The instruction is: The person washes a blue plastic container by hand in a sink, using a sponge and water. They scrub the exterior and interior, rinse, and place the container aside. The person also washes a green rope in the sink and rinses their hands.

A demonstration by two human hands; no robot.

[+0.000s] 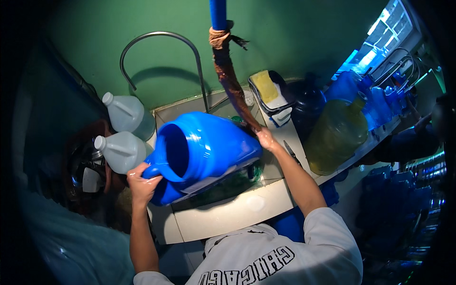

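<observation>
A large blue plastic water container (221, 142) lies tilted over the tiled sink, its wide round mouth turned towards the lower left. My left hand (143, 181) grips the blue handle beside that mouth. At the container's far end, my right hand (266, 139) is at the lower end of a brown wrapped hose (231, 85), which hangs from a blue pipe (218, 14); its fingertips are partly hidden, so whether they grip the hose is unclear. Just right of that hand a knife (292, 153) lies on the white tiles.
Two translucent jugs (123, 151) stand at the left beside a reddish basin (107, 130). A curved metal pipe (162, 34) rises behind the sink. A yellow sponge (264, 87) rests in a dark tray. A yellowish large bottle (338, 137) and blue bottles (381, 101) stand right; another person (409, 144) is farther off.
</observation>
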